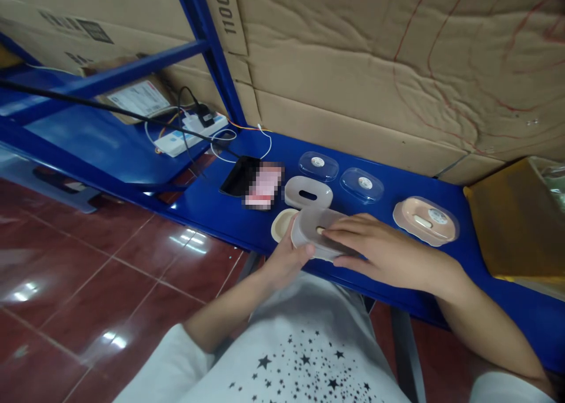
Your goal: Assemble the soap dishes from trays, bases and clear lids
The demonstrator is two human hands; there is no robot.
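My left hand (289, 259) is closed around the left end of an oval, translucent plastic box (309, 217), held over the front edge of the blue table. My right hand (366, 244) lies across the box's right part, its fingertips at a small cream oval piece (320, 230) in the top and its thumb low on the near side. Partly hidden behind the box is a cream oval dish (281, 225) on the table. Just beyond sits a white oval lid (292, 192) with a dark-looking slot through its middle.
Two clear covers (318, 166) with round stickers lie at the back. To the right is a pinkish oval box (415, 226) under a clear cover, then a brown carton (507, 226). A phone-like object with a blurred screen (265, 185), a power strip (189, 135) and cables are left.
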